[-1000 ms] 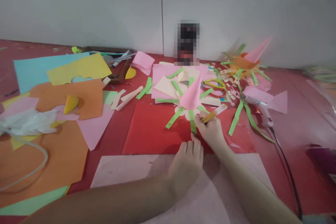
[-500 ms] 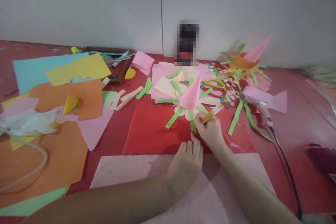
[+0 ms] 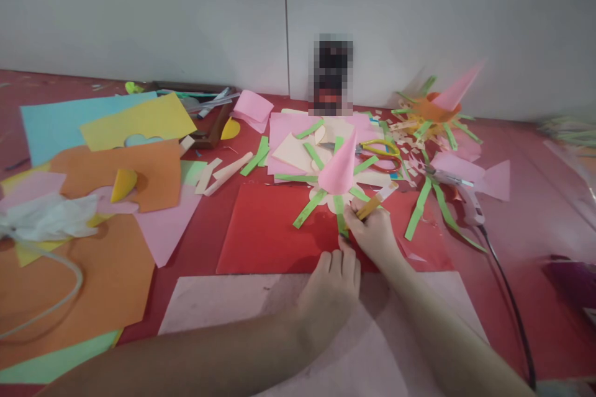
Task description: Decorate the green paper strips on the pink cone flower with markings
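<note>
A pink paper cone [image 3: 339, 167] stands on a cream scalloped paper base [image 3: 331, 200], with green paper strips spreading out from it like rays. In my right hand [image 3: 372, 229] is a thick yellow pen [image 3: 370, 206] with a pale end, its tip hidden by my fingers just beside the front green paper strip [image 3: 340, 214]. My left hand [image 3: 333, 273] is curled, and its index finger touches the near end of that strip. Its thumb is hidden. Beneath lies a red sheet [image 3: 274, 229].
A glue gun [image 3: 468, 198] with a black cord lies on the right, near another coned paper piece [image 3: 437, 105]. Yellow-handled scissors [image 3: 382, 147] rest behind the cone. Coloured sheets, an orange one [image 3: 116, 267] among them, cover the left. A pixelated dark object [image 3: 331, 74] leans on the wall.
Both hands stay almost where they were. The right hand and pen have shifted very slightly; the coned paper piece has not moved.
</note>
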Demonstrator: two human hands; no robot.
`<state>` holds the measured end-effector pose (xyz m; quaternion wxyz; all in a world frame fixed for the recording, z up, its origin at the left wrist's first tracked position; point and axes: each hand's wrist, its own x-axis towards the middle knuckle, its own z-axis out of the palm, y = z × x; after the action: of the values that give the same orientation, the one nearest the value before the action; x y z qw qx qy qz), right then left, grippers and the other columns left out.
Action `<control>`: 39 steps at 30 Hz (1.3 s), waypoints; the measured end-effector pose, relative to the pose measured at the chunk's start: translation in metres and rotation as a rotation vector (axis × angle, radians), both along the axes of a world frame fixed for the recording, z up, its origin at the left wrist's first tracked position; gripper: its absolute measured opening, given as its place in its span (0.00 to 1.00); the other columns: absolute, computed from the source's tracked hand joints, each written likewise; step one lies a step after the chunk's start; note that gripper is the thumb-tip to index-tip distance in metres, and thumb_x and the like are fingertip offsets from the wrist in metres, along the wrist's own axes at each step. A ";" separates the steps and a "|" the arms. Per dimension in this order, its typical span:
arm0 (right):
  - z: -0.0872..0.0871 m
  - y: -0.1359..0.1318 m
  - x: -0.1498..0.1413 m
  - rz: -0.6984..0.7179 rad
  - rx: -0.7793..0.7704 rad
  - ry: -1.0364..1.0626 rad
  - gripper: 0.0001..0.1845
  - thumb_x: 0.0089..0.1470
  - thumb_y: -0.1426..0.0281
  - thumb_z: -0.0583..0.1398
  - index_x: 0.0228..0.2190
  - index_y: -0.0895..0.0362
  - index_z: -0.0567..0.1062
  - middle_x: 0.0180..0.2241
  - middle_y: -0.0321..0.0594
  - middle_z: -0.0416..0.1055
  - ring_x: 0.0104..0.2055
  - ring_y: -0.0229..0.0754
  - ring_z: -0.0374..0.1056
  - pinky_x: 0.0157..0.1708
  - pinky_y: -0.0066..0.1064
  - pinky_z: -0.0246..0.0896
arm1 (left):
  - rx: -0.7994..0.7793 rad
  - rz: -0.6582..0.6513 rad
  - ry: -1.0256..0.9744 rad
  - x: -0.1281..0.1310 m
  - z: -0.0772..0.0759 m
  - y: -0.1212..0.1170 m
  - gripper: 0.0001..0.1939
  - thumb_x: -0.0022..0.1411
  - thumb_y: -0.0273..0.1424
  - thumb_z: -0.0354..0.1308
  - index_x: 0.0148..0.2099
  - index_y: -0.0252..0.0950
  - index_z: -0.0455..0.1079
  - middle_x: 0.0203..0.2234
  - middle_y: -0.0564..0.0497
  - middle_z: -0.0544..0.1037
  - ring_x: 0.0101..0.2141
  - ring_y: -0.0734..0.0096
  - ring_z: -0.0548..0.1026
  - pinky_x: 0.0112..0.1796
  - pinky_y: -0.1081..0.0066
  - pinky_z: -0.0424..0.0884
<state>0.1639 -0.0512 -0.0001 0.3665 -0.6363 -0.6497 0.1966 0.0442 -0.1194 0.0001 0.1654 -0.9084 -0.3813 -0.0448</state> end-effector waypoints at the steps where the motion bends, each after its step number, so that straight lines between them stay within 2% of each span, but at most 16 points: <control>1: 0.000 0.000 0.000 -0.003 -0.017 0.031 0.17 0.48 0.68 0.51 0.15 0.55 0.48 0.12 0.28 0.44 0.16 0.30 0.44 0.18 0.23 0.43 | 0.000 -0.002 0.001 0.000 0.000 0.000 0.14 0.58 0.21 0.45 0.45 0.23 0.66 0.38 0.38 0.71 0.31 0.68 0.69 0.30 0.68 0.62; 5: -0.002 0.002 0.001 -0.066 -0.091 0.184 0.17 0.49 0.66 0.52 0.15 0.55 0.51 0.12 0.28 0.48 0.16 0.31 0.48 0.17 0.23 0.45 | 0.002 0.000 0.034 -0.001 0.002 0.001 0.15 0.59 0.23 0.46 0.46 0.23 0.66 0.40 0.37 0.71 0.30 0.68 0.69 0.30 0.68 0.62; 9: -0.003 0.002 0.003 -0.102 -0.082 0.210 0.18 0.49 0.65 0.52 0.15 0.55 0.50 0.12 0.27 0.46 0.16 0.30 0.46 0.17 0.23 0.43 | 0.002 0.005 0.070 -0.001 0.003 -0.002 0.17 0.58 0.24 0.46 0.48 0.25 0.67 0.42 0.38 0.71 0.30 0.69 0.69 0.31 0.68 0.63; 15: -0.004 0.001 0.004 -0.081 -0.097 0.237 0.18 0.50 0.66 0.52 0.16 0.55 0.50 0.13 0.27 0.46 0.17 0.31 0.47 0.18 0.24 0.44 | -0.035 0.029 0.090 -0.001 0.000 -0.016 0.20 0.57 0.27 0.48 0.51 0.25 0.66 0.47 0.35 0.69 0.39 0.58 0.69 0.39 0.62 0.63; 19: -0.003 0.002 0.002 -0.086 -0.108 0.238 0.18 0.50 0.66 0.52 0.16 0.54 0.50 0.13 0.27 0.45 0.17 0.31 0.46 0.18 0.25 0.43 | -0.062 0.015 0.058 -0.002 0.000 -0.018 0.19 0.56 0.27 0.48 0.49 0.28 0.69 0.49 0.37 0.68 0.42 0.58 0.68 0.40 0.61 0.63; 28: 0.000 -0.002 0.002 -0.078 -0.088 0.187 0.18 0.50 0.66 0.52 0.16 0.54 0.50 0.12 0.27 0.46 0.16 0.31 0.46 0.17 0.24 0.42 | 0.030 -0.005 0.039 -0.002 -0.001 -0.013 0.20 0.55 0.24 0.46 0.50 0.24 0.66 0.45 0.37 0.71 0.37 0.63 0.71 0.38 0.65 0.64; 39: -0.002 -0.013 -0.003 -0.124 -0.043 0.106 0.19 0.52 0.64 0.52 0.15 0.55 0.51 0.13 0.28 0.50 0.17 0.31 0.48 0.18 0.24 0.47 | 0.008 -0.026 0.054 0.000 -0.001 -0.011 0.18 0.57 0.22 0.43 0.48 0.25 0.66 0.43 0.36 0.72 0.35 0.65 0.72 0.37 0.65 0.65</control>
<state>0.1610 -0.0640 -0.0021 0.3981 -0.6719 -0.5842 0.2209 0.0438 -0.1307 -0.0008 0.1788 -0.9136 -0.3645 -0.0240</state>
